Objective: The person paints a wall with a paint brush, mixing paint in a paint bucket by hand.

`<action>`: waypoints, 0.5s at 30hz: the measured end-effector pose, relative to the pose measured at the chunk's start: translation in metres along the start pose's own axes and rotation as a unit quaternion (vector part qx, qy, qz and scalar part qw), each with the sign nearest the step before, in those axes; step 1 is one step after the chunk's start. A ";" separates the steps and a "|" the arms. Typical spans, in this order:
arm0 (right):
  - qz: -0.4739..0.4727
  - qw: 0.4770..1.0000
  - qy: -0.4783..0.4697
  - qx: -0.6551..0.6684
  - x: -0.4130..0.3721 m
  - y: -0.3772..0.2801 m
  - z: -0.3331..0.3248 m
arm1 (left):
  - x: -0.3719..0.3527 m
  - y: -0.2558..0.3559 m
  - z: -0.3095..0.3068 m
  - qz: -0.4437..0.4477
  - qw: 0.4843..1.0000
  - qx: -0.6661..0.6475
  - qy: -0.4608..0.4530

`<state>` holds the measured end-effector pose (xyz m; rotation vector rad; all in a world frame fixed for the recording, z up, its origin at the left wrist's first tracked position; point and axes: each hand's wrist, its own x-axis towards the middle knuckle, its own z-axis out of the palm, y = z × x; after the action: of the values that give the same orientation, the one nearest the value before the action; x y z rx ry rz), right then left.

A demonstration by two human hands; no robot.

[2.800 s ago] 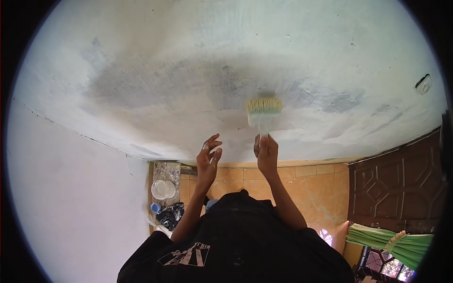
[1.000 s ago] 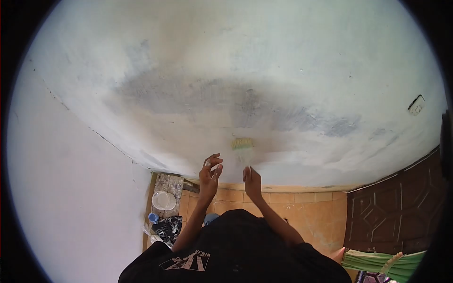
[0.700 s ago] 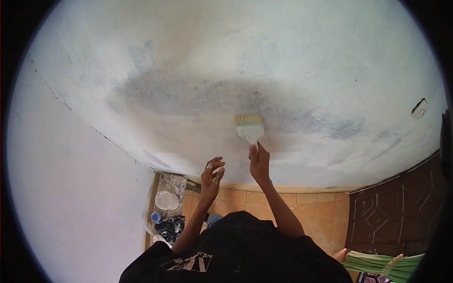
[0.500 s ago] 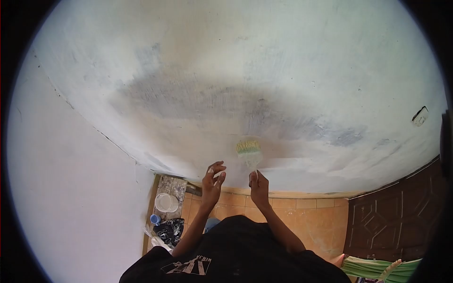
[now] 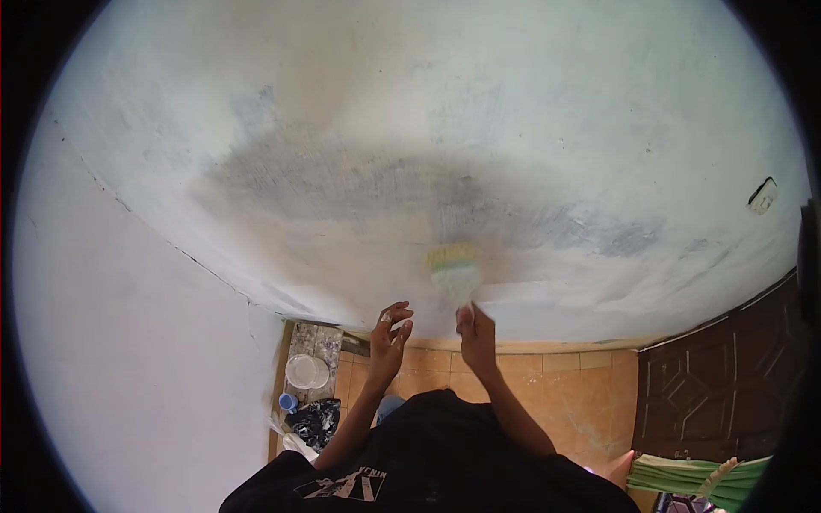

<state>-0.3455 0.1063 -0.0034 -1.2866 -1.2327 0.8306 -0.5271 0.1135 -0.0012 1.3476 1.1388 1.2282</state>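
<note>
My right hand (image 5: 475, 331) grips the handle of a wide paintbrush (image 5: 453, 267) with pale bristles, pressed against the white wall (image 5: 513, 128) in front of me. The brush is blurred and sits just below a grey, unevenly covered patch (image 5: 342, 175) on the wall. My left hand (image 5: 390, 339) is raised beside it with fingers spread, holding nothing and not touching the wall.
On the orange tiled floor (image 5: 547, 385) by the wall corner stand a white bucket (image 5: 304, 372), a small blue cup (image 5: 288, 401) and a black bag (image 5: 313, 419). A brown carved door (image 5: 727, 359) is at the right, with green cloth (image 5: 701, 474) below. A switch plate (image 5: 763, 195) is on the wall.
The brush has stroked up and down the wall: high 0.7 s ago, lower since, now slightly right of where it was. My left hand stayed raised and empty.
</note>
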 end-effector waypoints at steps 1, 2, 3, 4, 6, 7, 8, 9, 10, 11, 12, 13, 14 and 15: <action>-0.030 0.999 0.012 0.003 0.012 -0.026 -0.006 | -0.003 -0.001 0.001 -0.007 1.000 -0.001 -0.003; -0.062 0.998 0.026 0.006 0.025 -0.040 -0.010 | -0.003 -0.002 0.002 -0.013 1.000 -0.003 -0.008; -0.052 0.998 0.031 0.019 0.038 -0.042 -0.014 | -0.001 -0.002 0.003 -0.015 1.000 -0.005 -0.012; -0.042 0.998 0.037 0.033 0.049 -0.042 -0.017 | -0.001 -0.002 0.005 -0.010 1.000 -0.007 -0.015; -0.036 0.998 0.049 0.024 0.054 -0.027 -0.020 | 0.002 -0.001 0.008 0.004 1.000 -0.012 -0.020; -0.039 0.998 0.055 0.001 0.049 -0.003 -0.018 | 0.004 0.000 0.009 0.013 1.000 -0.005 -0.019; -0.040 0.997 0.061 -0.023 0.039 0.018 -0.016 | 0.005 0.002 0.011 0.021 1.000 0.002 -0.019; -0.037 0.998 0.057 -0.011 0.023 0.033 -0.014 | 0.006 0.003 0.013 0.029 0.999 0.007 -0.017; 0.011 0.999 0.049 -0.003 0.007 0.055 -0.013 | 0.005 0.007 0.014 0.032 0.999 0.011 -0.013; 0.039 0.998 0.045 0.018 -0.010 0.054 -0.014 | 0.003 0.011 0.016 0.035 0.999 0.014 -0.009; 0.066 0.996 0.042 0.040 -0.017 0.045 -0.016 | 0.004 0.013 0.018 0.040 0.999 0.017 -0.004; 0.040 0.997 0.049 0.054 -0.012 0.031 -0.020 | 0.006 0.013 0.019 0.040 0.999 0.018 -0.004; 0.017 0.996 0.056 0.069 -0.007 0.014 -0.025 | 0.005 0.012 0.018 0.035 0.999 0.021 -0.004; -0.002 0.994 0.063 0.084 -0.002 -0.005 -0.029 | 0.002 0.010 0.017 0.028 0.999 0.024 -0.006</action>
<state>-0.3188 0.0966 0.0054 -1.1806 -1.0434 0.8201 -0.5098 0.1129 0.0085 1.4298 1.1356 1.2388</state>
